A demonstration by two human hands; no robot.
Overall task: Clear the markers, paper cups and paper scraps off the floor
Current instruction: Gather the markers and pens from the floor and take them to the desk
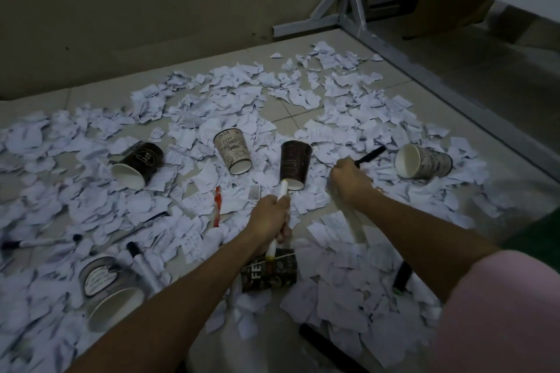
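Torn white paper scraps (230,106) cover the tiled floor. My left hand (271,216) grips a white marker with yellow ends (282,189). My right hand (351,179) grips a black marker (371,155) down at the scraps. Several paper cups lie tipped over: a black one (138,165), a cream printed one (233,151), a dark brown one (294,165), a white printed one (422,160), a dark one (268,274) under my left wrist and a grey one (110,291). A red and white marker (217,206) and other markers (142,263) lie among the scraps.
A grey metal table frame (348,6) stands at the back right, its rail running along the right edge of the scraps. A wall closes off the back. A dark-capped marker (401,277) lies near my right arm, a black strip (327,345) at the bottom.
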